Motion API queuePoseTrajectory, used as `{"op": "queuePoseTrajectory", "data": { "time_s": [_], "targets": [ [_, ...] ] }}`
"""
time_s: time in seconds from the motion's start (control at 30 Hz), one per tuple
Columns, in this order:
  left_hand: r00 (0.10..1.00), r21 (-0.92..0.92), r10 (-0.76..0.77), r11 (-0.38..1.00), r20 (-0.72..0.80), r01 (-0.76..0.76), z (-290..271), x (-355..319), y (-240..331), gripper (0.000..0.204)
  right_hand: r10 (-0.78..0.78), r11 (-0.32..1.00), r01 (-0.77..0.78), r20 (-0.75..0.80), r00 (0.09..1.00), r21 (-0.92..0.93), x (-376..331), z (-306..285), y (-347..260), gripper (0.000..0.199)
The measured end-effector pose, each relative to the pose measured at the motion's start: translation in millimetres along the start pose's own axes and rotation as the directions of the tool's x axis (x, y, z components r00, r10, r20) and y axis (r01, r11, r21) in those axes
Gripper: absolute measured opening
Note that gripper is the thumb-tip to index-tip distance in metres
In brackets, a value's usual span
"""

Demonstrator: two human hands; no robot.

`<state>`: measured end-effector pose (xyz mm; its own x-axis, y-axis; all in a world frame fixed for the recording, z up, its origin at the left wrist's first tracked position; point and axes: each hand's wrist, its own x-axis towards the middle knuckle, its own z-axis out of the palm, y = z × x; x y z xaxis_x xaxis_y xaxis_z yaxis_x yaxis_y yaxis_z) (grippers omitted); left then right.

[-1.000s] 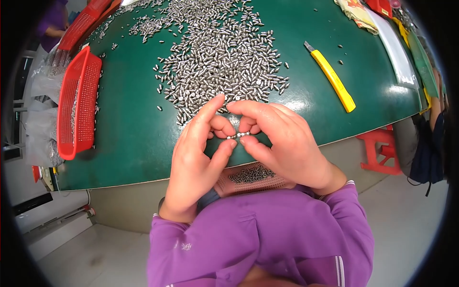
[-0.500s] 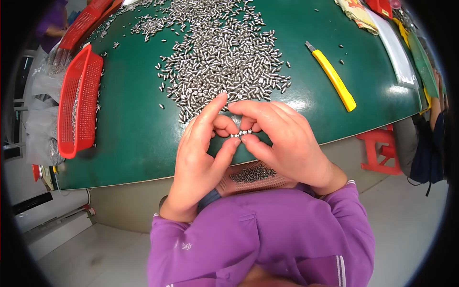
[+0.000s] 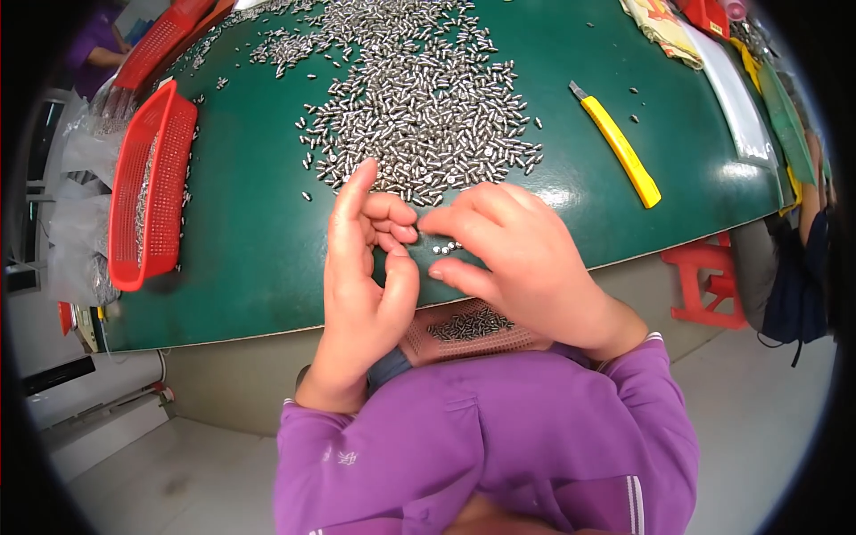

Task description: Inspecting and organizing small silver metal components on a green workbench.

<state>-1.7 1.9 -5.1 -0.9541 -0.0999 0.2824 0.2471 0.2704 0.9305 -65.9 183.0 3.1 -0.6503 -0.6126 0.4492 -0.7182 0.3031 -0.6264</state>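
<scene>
Small bullet-shaped metal pieces cover much of the green table in a large pile (image 3: 419, 107). Just in front of it, my left hand (image 3: 361, 267) is open, its index finger stretched out and the other fingers half bent; I see nothing in it. To its right my right hand (image 3: 517, 259) is open, thumb and fingertips apart. In that gap sit a few metal pieces (image 3: 445, 251) in a short row, ends up. Whether the hidden fingers touch them I cannot tell. Below the table edge, a pinkish mesh basket (image 3: 419, 342) with more pieces rests at my lap.
A yellow utility knife (image 3: 620, 147), blade out, lies right of the pile. At the left edge stands a red perforated basket (image 3: 125, 201) holding pieces. A red stool (image 3: 709, 281) is below the table at right. Another person's arm (image 3: 105, 58) shows at far left.
My left hand has drawn back leftward from the small pieces, which both hands' fingertips were touching. The thumb and fingers of my right hand have spread apart around them.
</scene>
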Motion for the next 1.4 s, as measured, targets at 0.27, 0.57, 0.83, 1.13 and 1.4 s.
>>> {"op": "queuePoseTrajectory", "data": {
  "time_s": [0.27, 0.57, 0.83, 1.13, 1.4],
  "targets": [
    [0.999, 0.177, 0.037, 0.983, 0.018, -0.040, 4, 1, 0, 0.077, -0.118, 0.991, 0.106, 0.152, 0.981, 0.086, -16, -5, -3, 0.018],
    [0.988, 0.448, 0.132, 0.880, 0.086, -0.157, 10, 4, 7, 0.072, 0.044, 0.996, -0.049, -0.068, 0.997, -0.074, -3, -22, 7, 0.026],
    [0.985, 0.477, 0.153, 0.862, 0.078, -0.172, 10, 7, 8, 0.074, 0.012, 0.986, -0.032, -0.120, 0.993, -0.161, 6, -6, 9, 0.015],
    [0.984, 0.431, 0.148, 0.885, 0.097, -0.175, 10, 5, 4, 0.073, -0.004, 0.997, -0.004, -0.112, 0.994, -0.074, 9, 0, 8, 0.014],
    [0.993, 0.386, 0.120, 0.915, 0.019, -0.118, 11, 3, 0, 0.076, 0.029, 0.999, -0.031, -0.052, 0.998, -0.034, 10, -4, 4, 0.018]
  ]
}}
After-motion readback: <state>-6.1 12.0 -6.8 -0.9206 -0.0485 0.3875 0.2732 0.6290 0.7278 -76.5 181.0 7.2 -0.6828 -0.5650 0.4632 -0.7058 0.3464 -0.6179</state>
